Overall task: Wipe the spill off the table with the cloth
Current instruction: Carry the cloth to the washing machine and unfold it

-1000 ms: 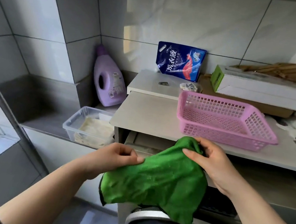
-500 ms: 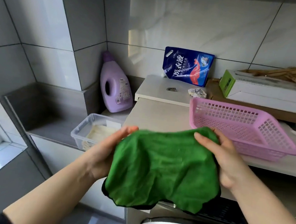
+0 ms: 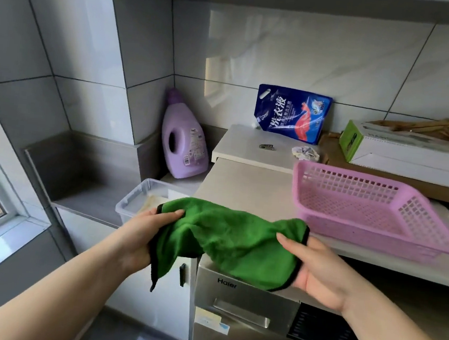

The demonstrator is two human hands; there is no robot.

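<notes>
A green cloth (image 3: pixel 227 242) with a dark edge hangs stretched between my two hands, in front of the beige table top (image 3: pixel 249 186). My left hand (image 3: pixel 144 233) grips its left corner, thumb on top. On the other side my right hand (image 3: pixel 316 265) holds the right edge, thumb over the cloth. The cloth sags in the middle, just below and in front of the table's front edge. No spill is plainly visible on the table surface.
A pink plastic basket (image 3: pixel 429 235) stands on the table at the right. Behind it lie a blue detergent pouch (image 3: pixel 293 113), a white box (image 3: pixel 413 156) and a small clip (image 3: pixel 266 146). A purple bottle (image 3: pixel 183 140) and clear tub (image 3: pixel 137 202) sit left. A washing machine (image 3: pixel 245 305) is below.
My hands have spread the cloth wider and pulled it out flat between them. The camera view has tilted up and nearer the table.
</notes>
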